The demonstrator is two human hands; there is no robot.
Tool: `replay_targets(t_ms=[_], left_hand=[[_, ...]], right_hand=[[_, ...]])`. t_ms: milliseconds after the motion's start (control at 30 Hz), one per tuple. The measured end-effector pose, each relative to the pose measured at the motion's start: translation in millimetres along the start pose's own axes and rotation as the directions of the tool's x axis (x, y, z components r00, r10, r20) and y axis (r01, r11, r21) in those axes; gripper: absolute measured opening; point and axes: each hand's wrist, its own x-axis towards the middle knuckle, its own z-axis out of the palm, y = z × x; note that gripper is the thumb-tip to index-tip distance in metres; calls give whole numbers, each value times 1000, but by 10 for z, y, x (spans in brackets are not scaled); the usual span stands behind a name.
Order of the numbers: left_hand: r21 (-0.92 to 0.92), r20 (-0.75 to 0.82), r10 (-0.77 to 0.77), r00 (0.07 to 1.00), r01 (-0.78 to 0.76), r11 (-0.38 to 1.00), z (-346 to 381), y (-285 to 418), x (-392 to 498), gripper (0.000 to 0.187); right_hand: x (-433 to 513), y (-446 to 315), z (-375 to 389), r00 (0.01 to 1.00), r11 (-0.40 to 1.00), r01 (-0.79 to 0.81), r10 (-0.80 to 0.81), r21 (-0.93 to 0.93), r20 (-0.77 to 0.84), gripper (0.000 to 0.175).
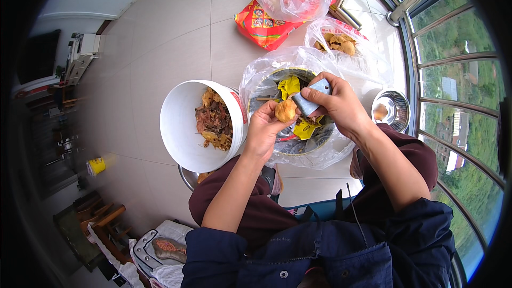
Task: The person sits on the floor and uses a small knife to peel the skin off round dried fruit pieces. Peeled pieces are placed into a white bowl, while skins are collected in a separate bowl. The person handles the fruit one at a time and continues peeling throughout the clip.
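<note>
My left hand (266, 122) holds a knobbly yellow-brown piece (285, 111), perhaps a root or dried mushroom, between thumb and fingers. In my right hand (336, 98) is a flat grey metal blade (313, 97) with a small hole near one corner; its edge is close beside the piece. Both hands are over a round bin lined with a clear plastic bag (260, 73), which holds yellow wrappers (306, 129) and dark scraps. To the left, a white plastic bucket (180, 124) contains reddish-brown and yellow-brown pieces (215, 118).
Beyond the bin lie a red printed bag (264, 28) and a plastic bag of yellow-brown pieces (340, 44). A perforated metal basket (400, 106) stands right, near metal railings (460, 105). A metal bowl (188, 177) is partly behind the bucket.
</note>
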Motion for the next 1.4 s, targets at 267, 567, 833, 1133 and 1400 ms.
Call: replay_targets(t_ms=[267, 567, 833, 1133, 1400], left_hand=[[-1, -18, -16, 1000, 16, 1000, -10, -8, 1, 23], [-192, -46, -143, 989, 131, 973, -127, 23, 4, 16], [-338, 26, -175, 984, 174, 925, -101, 93, 27, 19], [-457, 56, -249, 967, 247, 855, -159, 79, 43, 20], [-551, -174, -254, 951, 120, 826, -128, -55, 162, 26]], right_hand=[[42, 30, -50, 999, 999, 31, -31, -7, -15, 14], [60, -35, -116, 988, 997, 70, -71, -15, -134, 17], [67, 59, -136, 996, 982, 89, -84, -165, 38, 19], [-56, 523, 11, 632, -140, 697, -345, -703, 695, 25], [-208, 699, 161, 634, -180, 711, -255, -680, 730, 18]])
